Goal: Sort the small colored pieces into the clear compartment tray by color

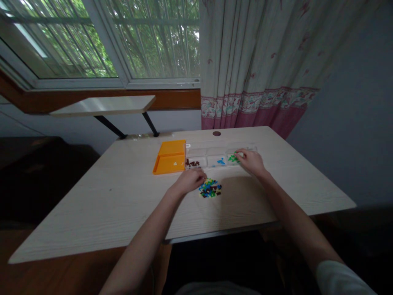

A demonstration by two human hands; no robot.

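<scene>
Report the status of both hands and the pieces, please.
Left hand at mixed pile. Right hand at green pieces in tray. No obstruction visible.

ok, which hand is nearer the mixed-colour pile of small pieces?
Left. The left hand is at the upper-left edge of the mixed-colour pile; the right hand is farther off, up and right, by the green pieces.

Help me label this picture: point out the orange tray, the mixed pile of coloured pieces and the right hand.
Orange tray (173, 147): head view, on its bare far half.
Pile of coloured pieces (210, 189): head view, on its middle.
Right hand (252, 161): head view, on its back.
</scene>
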